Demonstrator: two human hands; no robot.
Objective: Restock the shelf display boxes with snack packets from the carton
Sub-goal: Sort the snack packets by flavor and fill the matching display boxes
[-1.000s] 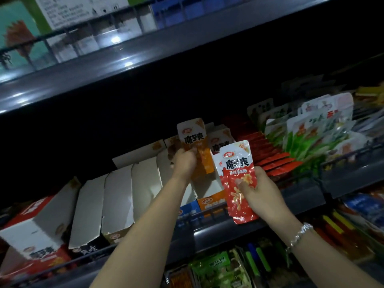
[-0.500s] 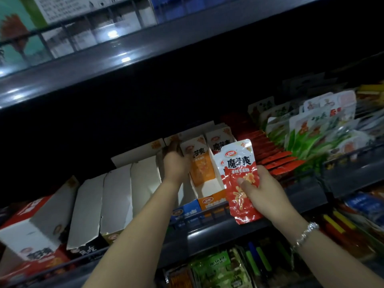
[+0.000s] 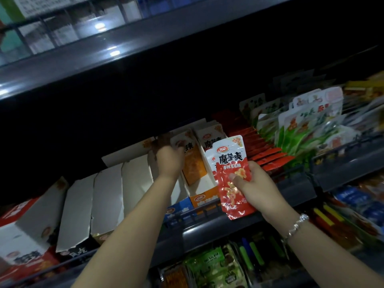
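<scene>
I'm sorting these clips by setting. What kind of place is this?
Most likely a shop aisle, perhaps a small grocery. Tiered metal shelves hold rows of open display boxes and standing snack packets, and the right hand holds a red packet ready to stock.

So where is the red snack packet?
The red packet is right of centre in the head view, held in the right hand, just in front of the orange display box.

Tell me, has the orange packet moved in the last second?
Yes. The orange packet went from raised above the orange display box down into it, with the left hand on it.
</scene>
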